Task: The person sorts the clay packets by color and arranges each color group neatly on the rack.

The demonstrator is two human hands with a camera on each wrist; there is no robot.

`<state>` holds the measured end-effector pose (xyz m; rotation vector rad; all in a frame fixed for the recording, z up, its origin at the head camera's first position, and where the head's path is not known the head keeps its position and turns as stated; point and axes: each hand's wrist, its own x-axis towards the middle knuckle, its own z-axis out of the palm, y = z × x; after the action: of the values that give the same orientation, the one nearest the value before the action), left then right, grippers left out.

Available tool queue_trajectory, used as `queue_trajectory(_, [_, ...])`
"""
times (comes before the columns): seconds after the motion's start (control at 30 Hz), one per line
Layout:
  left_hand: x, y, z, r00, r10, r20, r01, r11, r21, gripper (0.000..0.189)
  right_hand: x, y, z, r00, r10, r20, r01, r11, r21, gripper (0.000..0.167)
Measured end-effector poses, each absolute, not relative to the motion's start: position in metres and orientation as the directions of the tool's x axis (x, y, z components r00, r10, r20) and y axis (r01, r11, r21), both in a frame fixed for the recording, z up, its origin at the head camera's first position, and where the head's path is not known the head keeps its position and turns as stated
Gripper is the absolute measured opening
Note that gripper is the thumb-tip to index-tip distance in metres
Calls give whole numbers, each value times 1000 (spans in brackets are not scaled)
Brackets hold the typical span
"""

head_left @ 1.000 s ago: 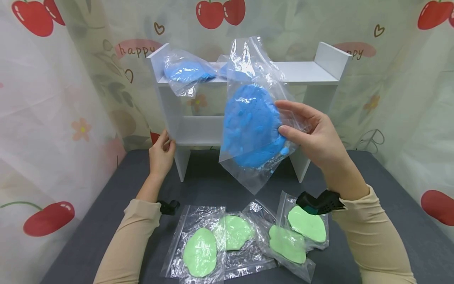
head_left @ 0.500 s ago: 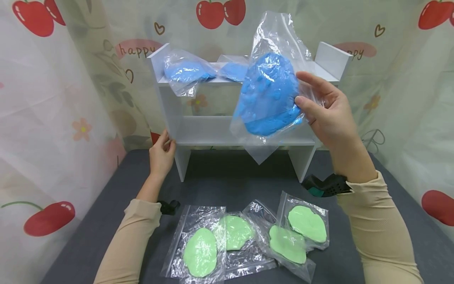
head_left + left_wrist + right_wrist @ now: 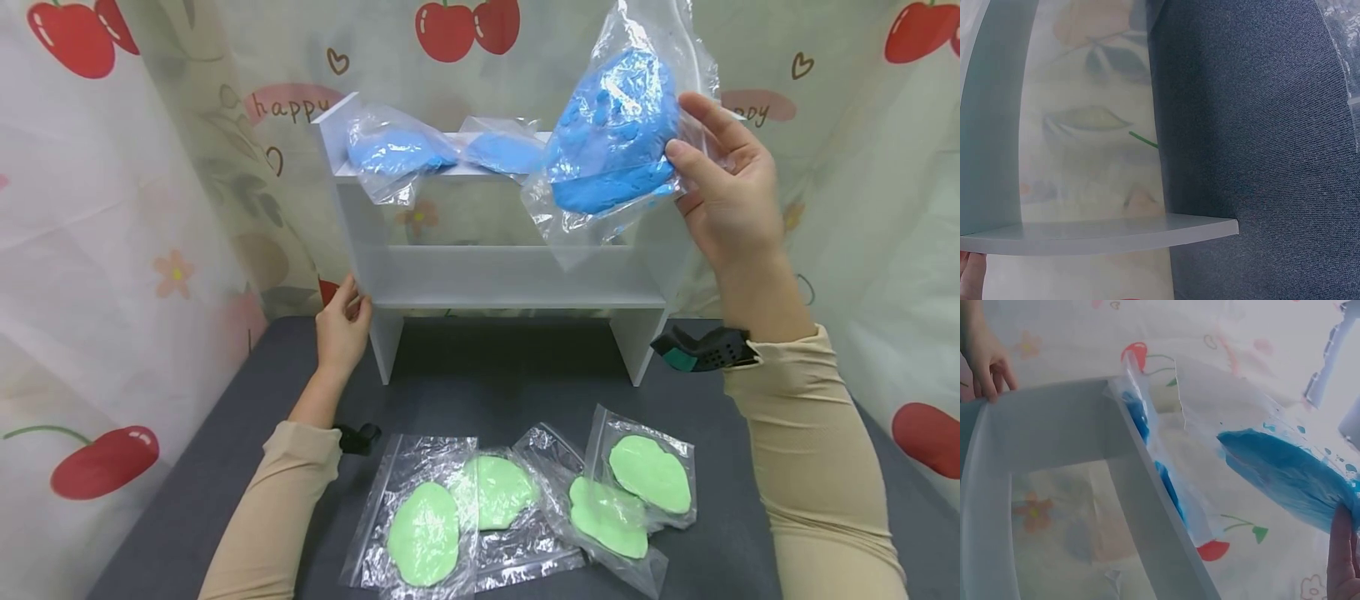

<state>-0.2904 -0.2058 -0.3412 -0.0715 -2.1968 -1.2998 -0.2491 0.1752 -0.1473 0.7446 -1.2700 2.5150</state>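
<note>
My right hand (image 3: 731, 179) pinches a clear zip bag of blue clay (image 3: 618, 133) by its right edge, thumb in front. The bag is raised before the right part of the white shelf's (image 3: 517, 287) top board, which it partly hides. In the right wrist view the blue bag (image 3: 1285, 472) is clear of the shelf, with fingers (image 3: 1340, 550) at its edge. Two more bags of blue clay (image 3: 401, 152) (image 3: 504, 152) lie on the top board's left and middle. My left hand (image 3: 342, 329) touches the shelf's left side panel from outside, fingers loosely bent.
Several clear bags of flat green clay (image 3: 423, 533) lie on the dark tabletop (image 3: 480, 400) in front of the shelf, some overlapping. A patterned curtain (image 3: 187, 167) surrounds the table. The shelf's upright ends stick up beside its top board.
My right hand has lifted the bag of blue clay up and to the right, uncovering the middle blue bag and the lower board. The left hand stays at the shelf's side.
</note>
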Motion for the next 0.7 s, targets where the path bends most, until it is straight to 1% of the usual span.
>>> queue_trajectory(0.2, [-291,-206,-342,-832,-241,499,319,527,788,51,-258,180,-137,-849,38,527,-423,-645,-636,36])
queue_trajectory(0.3, [-290,-206,-341,-832,-243,499,320,525,789,51,-263,182,-133,-864,59,501,-408,-663,-627,36])
queue_trajectory(0.43, [-290,-206,-341,-832,-247,498,315,528,788,51,-272,183,-130,-889,85,450,-384,-672,-633,36])
queue_trajectory(0.7, [-291,-205,-341,-824,-253,506,320,529,786,50,-293,182,-129,-929,135,346,-348,-641,-685,32])
